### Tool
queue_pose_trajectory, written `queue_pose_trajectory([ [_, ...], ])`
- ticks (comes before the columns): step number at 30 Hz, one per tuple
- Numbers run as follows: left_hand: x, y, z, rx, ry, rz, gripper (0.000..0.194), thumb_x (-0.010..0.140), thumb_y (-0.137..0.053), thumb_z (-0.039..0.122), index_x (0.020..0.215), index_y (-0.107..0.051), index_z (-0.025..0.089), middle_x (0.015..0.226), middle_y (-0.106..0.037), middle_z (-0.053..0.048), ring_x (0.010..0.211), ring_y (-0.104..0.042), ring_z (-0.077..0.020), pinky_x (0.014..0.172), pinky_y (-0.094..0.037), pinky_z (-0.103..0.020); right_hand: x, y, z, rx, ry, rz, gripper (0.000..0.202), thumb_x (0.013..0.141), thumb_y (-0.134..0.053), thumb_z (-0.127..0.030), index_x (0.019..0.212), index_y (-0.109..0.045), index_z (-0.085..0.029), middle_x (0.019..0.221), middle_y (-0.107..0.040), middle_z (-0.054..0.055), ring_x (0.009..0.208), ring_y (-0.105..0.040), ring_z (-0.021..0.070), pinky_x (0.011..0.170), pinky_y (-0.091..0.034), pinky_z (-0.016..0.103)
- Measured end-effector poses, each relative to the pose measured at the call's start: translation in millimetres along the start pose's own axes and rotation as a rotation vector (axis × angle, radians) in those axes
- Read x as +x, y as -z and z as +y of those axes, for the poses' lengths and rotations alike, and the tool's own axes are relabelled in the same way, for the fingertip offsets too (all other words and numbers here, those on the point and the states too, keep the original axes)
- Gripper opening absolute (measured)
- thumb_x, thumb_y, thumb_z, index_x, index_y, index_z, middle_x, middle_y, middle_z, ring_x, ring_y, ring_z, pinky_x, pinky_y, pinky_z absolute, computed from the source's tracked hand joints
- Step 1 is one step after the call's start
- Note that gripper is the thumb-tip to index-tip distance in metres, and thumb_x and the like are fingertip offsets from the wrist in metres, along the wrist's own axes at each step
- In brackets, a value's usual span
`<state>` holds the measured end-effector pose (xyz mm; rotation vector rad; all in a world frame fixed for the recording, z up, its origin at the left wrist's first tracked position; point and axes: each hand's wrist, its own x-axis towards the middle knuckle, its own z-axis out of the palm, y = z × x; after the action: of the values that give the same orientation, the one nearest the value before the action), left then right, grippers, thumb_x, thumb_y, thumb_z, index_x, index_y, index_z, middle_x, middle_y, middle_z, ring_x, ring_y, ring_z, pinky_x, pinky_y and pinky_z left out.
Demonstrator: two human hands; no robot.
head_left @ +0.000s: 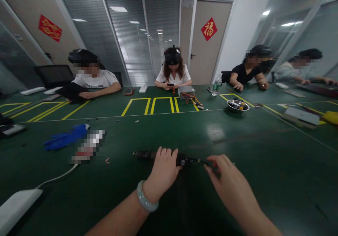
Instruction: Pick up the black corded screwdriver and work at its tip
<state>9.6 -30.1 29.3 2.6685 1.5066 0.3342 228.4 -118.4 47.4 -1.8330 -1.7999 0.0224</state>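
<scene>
A long black electric screwdriver lies level above or on the green table, its narrow tip pointing left. My left hand, with a pale bangle at the wrist, is wrapped over the middle of its body. From its right end comes a thin black cord. My right hand pinches that cord between thumb and fingers, a short way from the tool. Whatever part of the cord lies beyond the fingertips is hidden by the hand.
Left lie a blue glove, a blurred-out item on a white cable and a white power bank-like box. Farther off are a metal bowl of parts, a water bottle and a wired metal box. Several people sit opposite.
</scene>
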Motion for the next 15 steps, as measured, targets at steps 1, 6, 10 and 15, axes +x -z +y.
queue_pose_trajectory([
  [1,0,-0.3,2,-0.009,-0.029,0.023,0.061,0.083,-0.065,0.042,0.137,-0.046,0.021,0.129,-0.055,-0.013,0.123,-0.047,-0.0348,0.11,-0.022,-0.059,-5,-4,2,-0.044,0.01,-0.022,0.018,0.09,-0.055,-0.039,0.103,-0.061,-0.028,0.101,-0.062,0.004,0.085,-0.061,0.0222,0.075,-0.052,0.039],
  [6,6,-3.4,17,-0.138,-0.193,0.069,0.056,0.085,-0.064,0.039,0.136,-0.044,0.027,0.137,-0.051,-0.005,0.131,-0.041,-0.0278,0.115,-0.018,-0.052,-25,-34,17,-0.315,0.0,-0.107,0.012,0.088,-0.052,-0.024,0.098,-0.059,-0.023,0.094,-0.058,0.008,0.082,-0.059,0.0257,0.071,-0.048,0.039],
  [10,10,-5.0,25,-0.187,-0.193,0.054,0.033,0.089,-0.059,0.03,0.122,-0.054,0.026,0.119,-0.059,-0.003,0.114,-0.053,-0.0229,0.11,-0.031,-0.047,-12,-36,30,-0.374,-0.03,-0.197,0.016,0.091,-0.044,-0.014,0.091,-0.06,-0.019,0.092,-0.058,0.009,0.083,-0.058,0.0229,0.075,-0.045,0.035],
  [15,18,-1.9,26,-0.169,-0.174,0.016,0.02,0.09,-0.055,0.024,0.109,-0.058,0.025,0.106,-0.06,-0.003,0.1,-0.056,-0.0213,0.088,-0.045,-0.037,34,-32,53,-0.267,0.014,-0.257,0.019,0.093,-0.044,-0.015,0.091,-0.062,-0.019,0.095,-0.06,0.008,0.089,-0.058,0.0212,0.082,-0.041,0.034],
])
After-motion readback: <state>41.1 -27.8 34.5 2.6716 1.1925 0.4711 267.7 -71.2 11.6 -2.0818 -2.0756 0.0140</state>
